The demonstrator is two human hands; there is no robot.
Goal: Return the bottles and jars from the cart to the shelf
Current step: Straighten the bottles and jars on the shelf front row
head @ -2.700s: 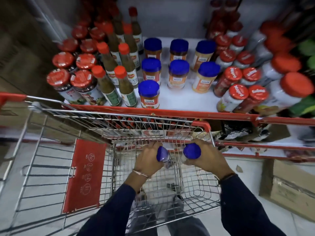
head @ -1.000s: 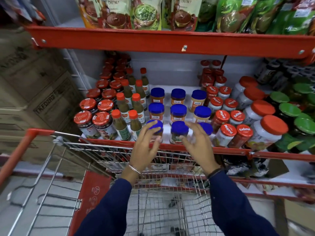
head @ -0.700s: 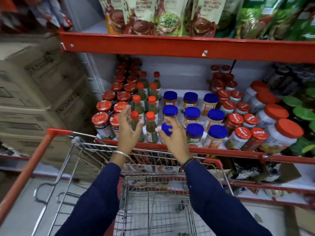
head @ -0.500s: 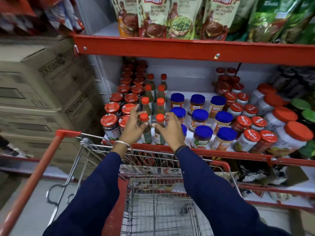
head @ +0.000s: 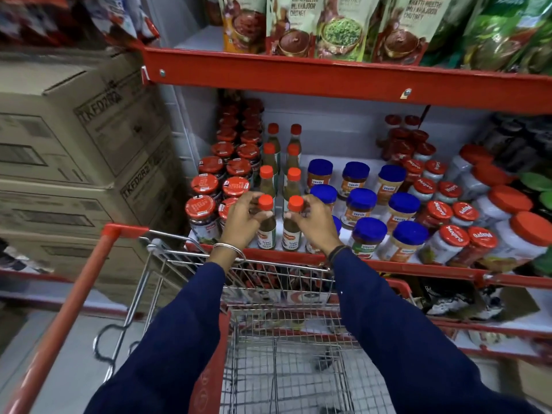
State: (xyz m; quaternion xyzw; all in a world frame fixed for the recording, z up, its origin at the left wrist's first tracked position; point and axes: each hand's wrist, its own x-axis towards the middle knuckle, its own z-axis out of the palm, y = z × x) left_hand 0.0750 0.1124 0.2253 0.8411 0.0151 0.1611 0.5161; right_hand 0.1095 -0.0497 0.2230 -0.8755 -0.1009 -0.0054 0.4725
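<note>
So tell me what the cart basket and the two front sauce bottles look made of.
Cart basket: thin metal wire in a shiny silvery grid. Front sauce bottles: clear, glossy walls showing green sauce, glass or plastic, I cannot tell; smooth orange-red caps look plastic.

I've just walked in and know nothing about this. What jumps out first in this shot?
Two hands, the left hand and right hand, each close around the neck of a green sauce bottle at the front of a red shelf. Right of them stand rows of blue-lidded jars. Below, a wire shopping cart sits between the dark blue sleeves.
</note>
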